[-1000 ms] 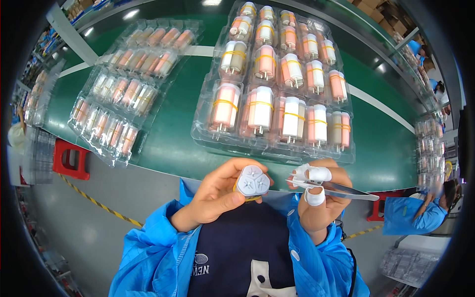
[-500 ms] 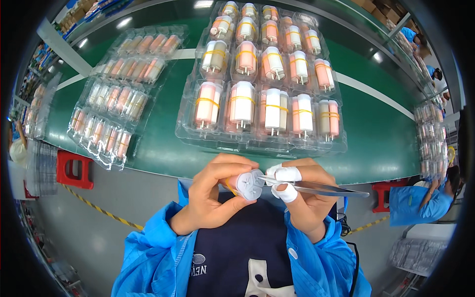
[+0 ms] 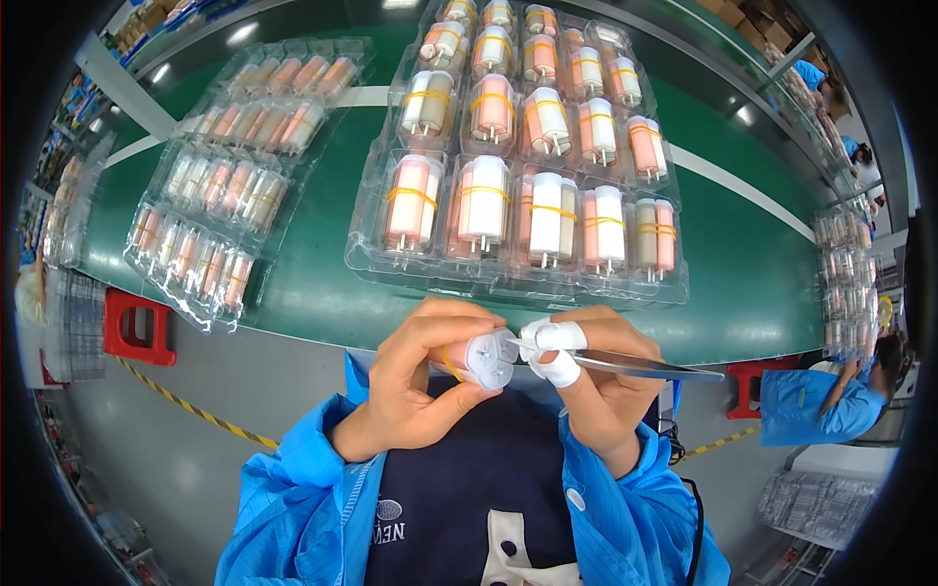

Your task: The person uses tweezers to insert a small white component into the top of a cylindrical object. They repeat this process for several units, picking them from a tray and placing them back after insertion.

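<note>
My left hand (image 3: 415,376) is closed round a banded bundle of small cylinders (image 3: 487,362). The pale end with its short pins faces right, and a yellow rubber band circles the pinkish side. In my right hand (image 3: 606,366), white-taped fingertips pinch a pair of metal tweezers (image 3: 645,365). The tweezers' tips point left at the bundle's end face; whether they touch it I cannot tell. Both hands are held in front of the table's near edge. Beyond them, a clear plastic tray (image 3: 469,266) carries rows of similar pink, white and grey bundles with yellow bands.
Another clear tray (image 3: 200,311) of bundles lies on the green table (image 3: 743,264) at the left. Red stools (image 3: 140,327) stand on the floor at both sides. A person in blue (image 3: 831,400) is at the far right, near stacked trays (image 3: 845,283).
The tweezers have swung slightly, and my right fingertips have closed up nearer each other. My left hand still holds the bundle, turned a little. The whole view has shifted slightly.
</note>
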`<act>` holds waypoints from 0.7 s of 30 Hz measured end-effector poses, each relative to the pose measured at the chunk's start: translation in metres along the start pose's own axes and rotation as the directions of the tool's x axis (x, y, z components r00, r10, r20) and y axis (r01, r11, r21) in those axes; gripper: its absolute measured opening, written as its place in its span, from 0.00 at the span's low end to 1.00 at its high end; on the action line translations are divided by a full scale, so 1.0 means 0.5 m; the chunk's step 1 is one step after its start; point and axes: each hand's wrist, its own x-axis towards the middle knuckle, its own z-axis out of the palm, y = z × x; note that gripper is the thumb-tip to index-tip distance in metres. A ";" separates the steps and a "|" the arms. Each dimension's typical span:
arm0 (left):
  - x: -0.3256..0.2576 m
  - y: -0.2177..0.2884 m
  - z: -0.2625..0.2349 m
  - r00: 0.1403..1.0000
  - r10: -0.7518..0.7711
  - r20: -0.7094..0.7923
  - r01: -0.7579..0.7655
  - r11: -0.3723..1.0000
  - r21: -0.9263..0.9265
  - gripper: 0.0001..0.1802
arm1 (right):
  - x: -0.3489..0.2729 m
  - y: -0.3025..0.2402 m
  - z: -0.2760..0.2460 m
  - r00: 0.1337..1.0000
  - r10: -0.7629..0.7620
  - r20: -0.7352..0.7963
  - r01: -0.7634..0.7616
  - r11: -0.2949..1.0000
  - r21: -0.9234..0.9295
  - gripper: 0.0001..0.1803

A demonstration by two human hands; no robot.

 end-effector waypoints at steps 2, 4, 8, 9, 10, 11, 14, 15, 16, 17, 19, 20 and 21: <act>0.001 0.000 0.000 1.000 0.012 -0.004 -0.012 1.000 -0.010 0.25 | -0.002 -0.001 0.002 1.000 0.012 -0.015 -0.011 0.999 0.047 0.09; 0.001 0.002 -0.004 0.999 0.004 0.035 -0.005 1.000 0.012 0.26 | -0.002 -0.001 0.003 1.000 0.017 -0.020 -0.015 0.998 0.065 0.09; -0.001 -0.001 -0.007 0.998 0.016 0.061 -0.018 0.999 0.038 0.27 | 0.003 -0.001 0.002 1.000 -0.012 0.005 0.012 1.000 0.002 0.08; -0.002 -0.001 -0.008 0.998 0.017 0.063 -0.020 0.999 0.043 0.27 | 0.004 -0.002 0.001 1.000 -0.024 0.017 0.024 0.999 -0.023 0.08; -0.001 -0.002 -0.009 0.998 0.017 0.065 -0.020 0.999 0.046 0.27 | 0.004 -0.002 0.000 1.000 -0.020 0.019 0.021 1.000 -0.010 0.08; -0.001 -0.002 -0.009 0.998 0.017 0.067 -0.020 0.999 0.049 0.27 | 0.004 -0.003 -0.001 1.000 -0.017 0.021 0.017 1.000 0.004 0.09; 0.000 0.001 -0.007 0.998 0.014 0.068 -0.017 0.999 0.047 0.27 | 0.003 -0.002 -0.002 1.000 -0.014 0.015 0.014 1.000 0.018 0.09; 0.001 0.000 -0.005 0.999 0.020 0.045 -0.022 0.999 0.037 0.26 | 0.003 -0.001 -0.002 1.000 -0.015 0.010 0.015 1.000 0.018 0.09; 0.001 -0.002 -0.001 0.999 0.026 0.022 -0.026 0.999 0.027 0.26 | 0.003 -0.001 -0.002 1.000 -0.021 0.010 0.021 1.000 0.023 0.09; 0.001 -0.003 0.001 1.000 0.031 -0.001 -0.031 0.999 0.017 0.25 | 0.003 -0.001 -0.002 1.000 -0.028 0.010 0.028 0.999 0.028 0.09; 0.001 -0.002 0.001 1.000 0.030 -0.001 -0.030 0.999 0.023 0.25 | 0.002 0.000 -0.002 1.000 -0.020 0.010 0.019 0.999 0.037 0.09; 0.001 -0.001 0.001 1.000 0.029 -0.001 -0.029 0.999 0.026 0.25 | 0.000 0.000 -0.002 1.000 -0.005 0.009 0.004 0.999 0.041 0.09; 0.001 -0.001 0.001 1.000 0.023 -0.002 -0.023 0.999 0.022 0.25 | -0.001 0.000 -0.002 1.000 0.010 0.009 -0.010 0.999 0.046 0.09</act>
